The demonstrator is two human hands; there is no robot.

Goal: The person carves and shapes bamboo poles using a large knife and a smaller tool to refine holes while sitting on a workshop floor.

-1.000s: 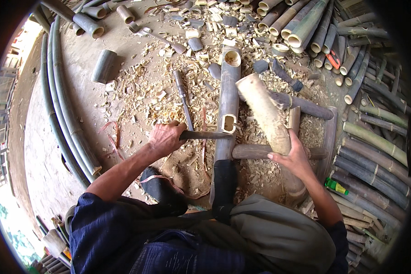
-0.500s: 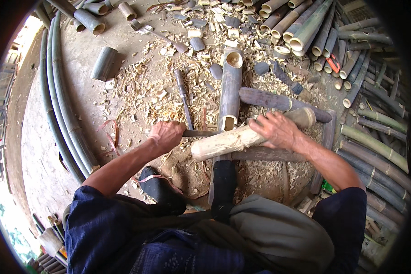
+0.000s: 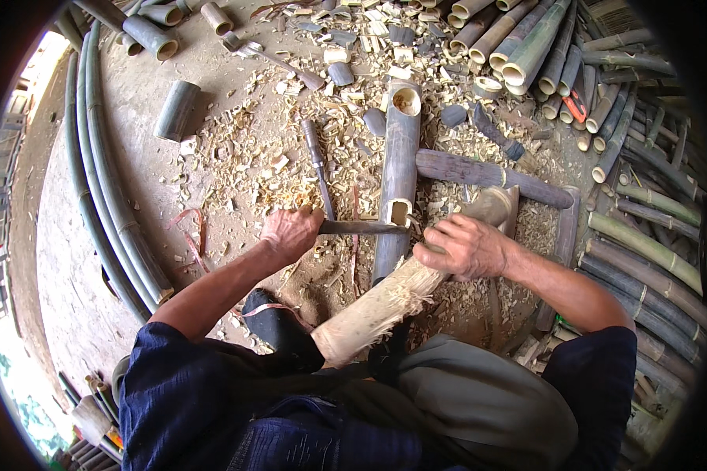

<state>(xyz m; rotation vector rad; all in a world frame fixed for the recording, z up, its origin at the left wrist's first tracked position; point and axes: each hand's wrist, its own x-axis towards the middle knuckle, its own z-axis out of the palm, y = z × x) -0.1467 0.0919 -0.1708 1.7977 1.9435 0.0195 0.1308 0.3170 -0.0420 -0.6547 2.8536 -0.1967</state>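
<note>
Gripping blade (image 3: 361, 228) (perhaps) and wooden club (image 3: 385, 302).

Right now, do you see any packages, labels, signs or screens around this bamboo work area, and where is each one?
None show: no package, label, sign or screen.
Around the left hand and right hand lie only bamboo poles, wood shavings and hand tools.

Single head-worn fisheye view, looking steeply down, close above hands and littered floor (image 3: 212, 157)
</note>
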